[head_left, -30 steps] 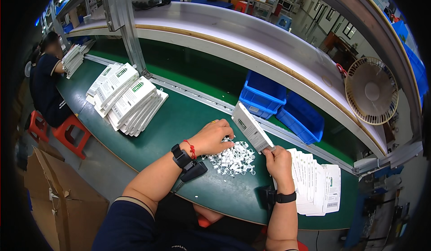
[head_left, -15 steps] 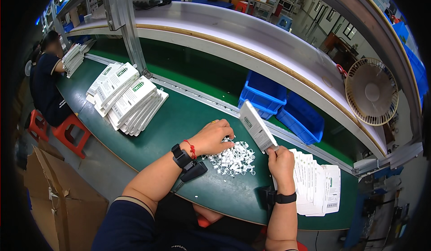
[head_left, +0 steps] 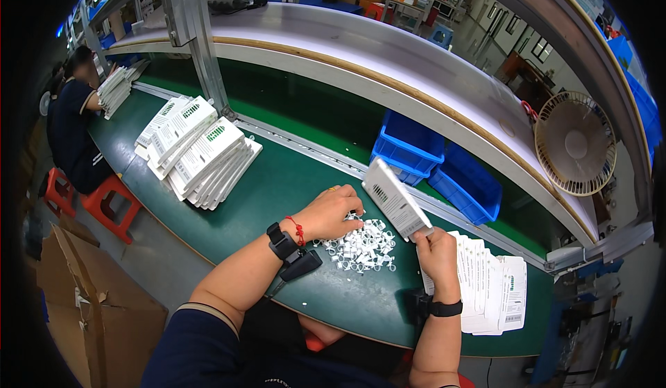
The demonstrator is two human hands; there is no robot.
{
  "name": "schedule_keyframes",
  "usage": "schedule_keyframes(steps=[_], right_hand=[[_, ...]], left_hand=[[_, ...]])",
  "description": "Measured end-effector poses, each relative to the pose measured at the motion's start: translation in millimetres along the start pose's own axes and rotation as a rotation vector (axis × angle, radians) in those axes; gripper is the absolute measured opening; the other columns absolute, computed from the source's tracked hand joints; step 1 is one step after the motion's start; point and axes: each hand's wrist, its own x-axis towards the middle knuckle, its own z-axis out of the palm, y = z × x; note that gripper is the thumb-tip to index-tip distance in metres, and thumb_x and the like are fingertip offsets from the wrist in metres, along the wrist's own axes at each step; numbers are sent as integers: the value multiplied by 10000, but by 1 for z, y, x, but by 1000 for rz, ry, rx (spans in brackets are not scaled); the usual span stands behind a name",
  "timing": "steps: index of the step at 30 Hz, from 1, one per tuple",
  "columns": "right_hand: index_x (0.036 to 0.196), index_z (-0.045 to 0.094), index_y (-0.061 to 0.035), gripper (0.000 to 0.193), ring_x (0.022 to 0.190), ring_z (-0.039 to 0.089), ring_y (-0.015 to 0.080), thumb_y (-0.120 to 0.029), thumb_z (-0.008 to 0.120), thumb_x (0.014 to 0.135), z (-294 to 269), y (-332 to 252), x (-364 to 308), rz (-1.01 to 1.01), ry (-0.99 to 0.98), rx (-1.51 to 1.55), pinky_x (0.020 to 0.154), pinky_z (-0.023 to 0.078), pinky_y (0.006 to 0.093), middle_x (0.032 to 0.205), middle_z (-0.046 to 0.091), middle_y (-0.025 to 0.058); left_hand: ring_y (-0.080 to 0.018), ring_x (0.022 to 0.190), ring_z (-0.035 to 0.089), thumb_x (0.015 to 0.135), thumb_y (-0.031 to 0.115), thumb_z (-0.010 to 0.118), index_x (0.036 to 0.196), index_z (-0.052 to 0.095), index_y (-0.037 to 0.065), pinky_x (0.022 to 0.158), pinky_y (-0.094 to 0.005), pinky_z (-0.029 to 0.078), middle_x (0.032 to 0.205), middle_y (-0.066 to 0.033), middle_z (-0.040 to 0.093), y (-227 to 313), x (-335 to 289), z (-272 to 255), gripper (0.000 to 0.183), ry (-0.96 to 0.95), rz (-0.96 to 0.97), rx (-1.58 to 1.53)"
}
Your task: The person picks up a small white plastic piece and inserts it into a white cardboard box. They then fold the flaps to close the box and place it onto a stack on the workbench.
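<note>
Head view: right hand (head_left: 437, 249) closed around lower end of flat white box (head_left: 394, 198), held tilted above green tabletop (head_left: 291, 173). Left hand (head_left: 331, 213), fingers curled downward, rests on far edge of pile of small white parts (head_left: 359, 250); whether it pinches one, cannot tell. Row of flat white boxes (head_left: 492, 294) lies just right of right hand. Larger fanned stack (head_left: 201, 153) at left. Blue bins (head_left: 437, 162) behind. Another person (head_left: 73, 124) seated at far left.
</note>
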Motion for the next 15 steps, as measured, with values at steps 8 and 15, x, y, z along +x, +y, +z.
schedule_keyframes(steps=[8,15], right_hand=[[725,656,37,186,624,599,390,-125,662,818,0,1,1,18,51,-24,586,470,437,708,619,205],[737,662,29,182,618,599,383,-128,655,827,7,0,0,49,-18,47,580,465,427,696,615,200]], left_hand=[[-296,1010,541,820,235,704,962,662,55,908,-385,425,1047,-117,570,-2,0,0,233,-6,7,12],[-294,1005,540,824,240,703,963,662,52,905,-382,427,1043,-115,570,0,-1,-1,237,-5,2,24]])
